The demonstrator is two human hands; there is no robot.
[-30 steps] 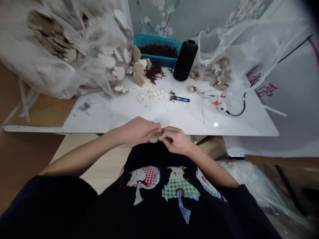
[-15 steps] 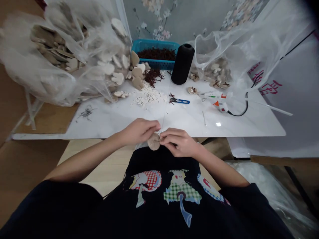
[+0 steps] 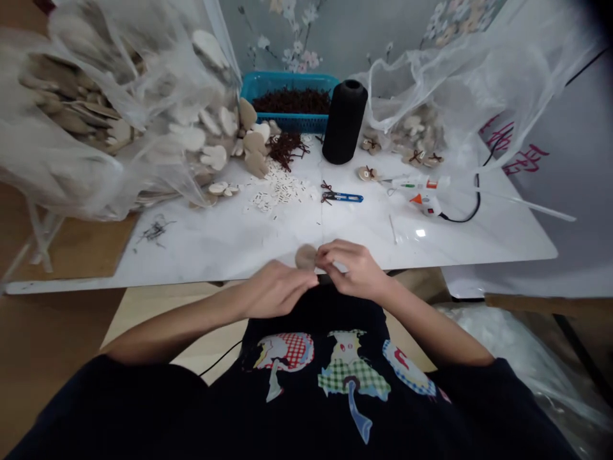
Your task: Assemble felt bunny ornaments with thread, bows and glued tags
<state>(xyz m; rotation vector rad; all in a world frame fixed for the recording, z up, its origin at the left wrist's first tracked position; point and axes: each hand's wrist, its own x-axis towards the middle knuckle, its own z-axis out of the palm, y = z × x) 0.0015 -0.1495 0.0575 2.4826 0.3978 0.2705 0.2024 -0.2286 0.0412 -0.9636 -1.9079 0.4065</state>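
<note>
Pinching it is, folks: R hand [image 3: 352, 268] has the tan piece [image 3: 305, 257] by its right side, thumb & fingertips drawn tight. Piece shows against the near edge of the white table [image 3: 230, 243], dead ctr; can't tell if it's touching the top. L hand [image 3: 275, 291] is just below it, palm down, fingers close tog., tips right by the R hand's; can't tell if there's anything btwn them.

Upfield: blue snips [image 3: 348, 197] lie w/ brown bows [image 3: 326, 190] at their left end. L of those, a spill of tiny white tags [image 3: 282, 188], then a heap of brown ties [image 3: 287, 150] in front of the blue basket [image 3: 287, 80], which is full of more brown stuff. Black thread cone [image 3: 345, 121] stands upright just R of the basket.

Over on the R, white glue gun [image 3: 421, 184] on its side, nozzle pointing L, tip near a bow-tied piece [image 3: 368, 173]; clear stick out the back. Behind it, a see-thru bag [image 3: 454, 96] w/ more pcs. Far L, a bigger plastic bag [image 3: 86, 191], loaded w/ tan & white shapes; dark thread scraps [image 3: 156, 230] nearby.
</note>
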